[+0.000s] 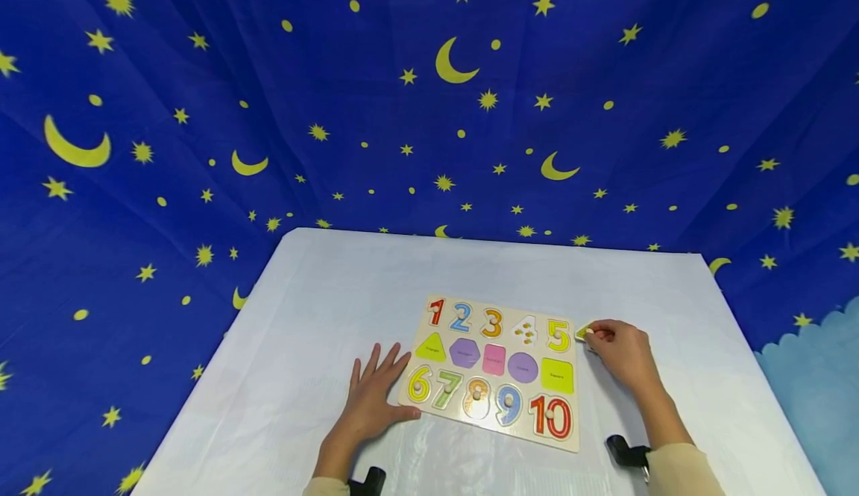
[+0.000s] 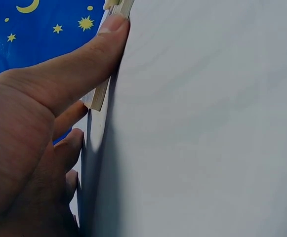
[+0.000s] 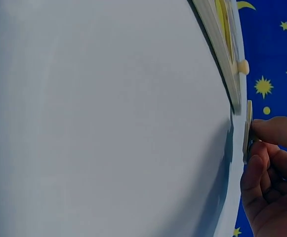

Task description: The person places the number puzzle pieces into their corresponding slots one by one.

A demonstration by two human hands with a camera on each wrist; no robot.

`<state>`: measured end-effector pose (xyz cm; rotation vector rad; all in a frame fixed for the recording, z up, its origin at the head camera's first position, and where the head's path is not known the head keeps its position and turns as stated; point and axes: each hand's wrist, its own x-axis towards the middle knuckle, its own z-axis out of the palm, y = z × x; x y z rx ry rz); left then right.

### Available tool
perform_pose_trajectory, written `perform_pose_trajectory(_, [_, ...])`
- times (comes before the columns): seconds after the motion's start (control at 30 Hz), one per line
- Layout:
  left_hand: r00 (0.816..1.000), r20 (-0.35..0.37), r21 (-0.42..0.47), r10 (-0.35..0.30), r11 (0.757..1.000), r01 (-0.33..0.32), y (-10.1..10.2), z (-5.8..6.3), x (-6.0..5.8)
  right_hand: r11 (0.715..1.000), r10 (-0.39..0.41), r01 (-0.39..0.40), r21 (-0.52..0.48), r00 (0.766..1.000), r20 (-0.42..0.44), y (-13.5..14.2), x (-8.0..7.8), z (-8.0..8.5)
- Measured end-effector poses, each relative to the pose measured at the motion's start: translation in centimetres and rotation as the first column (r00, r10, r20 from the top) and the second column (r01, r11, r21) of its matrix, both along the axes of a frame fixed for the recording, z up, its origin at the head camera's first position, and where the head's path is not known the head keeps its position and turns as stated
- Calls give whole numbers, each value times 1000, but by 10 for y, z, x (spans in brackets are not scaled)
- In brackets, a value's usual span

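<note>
A wooden number puzzle board [image 1: 463, 410] lies on the white table, with knobbed numbers and flat coloured shapes. The slot for number 4 [image 1: 526, 330] holds no piece and shows printed pictures. My left hand [image 1: 373, 400] has its fingers spread at the board's left side. Its thumb [image 2: 91, 57] touches the board's edge in the left wrist view. Just right of the number 5 piece [image 1: 558, 336], my right hand [image 1: 624, 354] pinches a small greenish puzzle piece [image 1: 581, 333] by its knob. In the right wrist view that piece [image 3: 248, 111] appears edge-on, its face hidden.
The white table [image 1: 322, 287] reaches to a blue curtain [image 1: 376, 168] with yellow moons and stars behind it. Black wrist mounts [image 1: 627, 451] sit beside both forearms, near the table surface. Light blue cloth hangs at the far right.
</note>
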<state>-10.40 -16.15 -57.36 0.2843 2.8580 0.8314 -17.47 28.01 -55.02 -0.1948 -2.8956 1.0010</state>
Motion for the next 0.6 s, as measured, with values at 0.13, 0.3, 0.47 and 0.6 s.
perform_pose_trajectory(0.13, [1000, 3, 0, 0, 1000, 0, 0, 0, 0, 1000, 14, -14, -4, 1000, 0, -4, -2, 2])
perform_pose_trajectory(0.3, [1000, 3, -4, -2, 1000, 2, 0, 0, 0, 999, 36, -36, -5, 999, 7, -9, -3, 5])
perform_pose_trajectory(0.47, [1000, -2, -3, -5, 1000, 5, 0, 1, 0, 998, 59, -59, -3, 998, -12, -17, -4, 7])
perform_pose_trajectory(0.6, [1000, -6, -3, -5, 1000, 5, 0, 2, 0, 998, 68, -68, -6, 998, -10, -24, -6, 9])
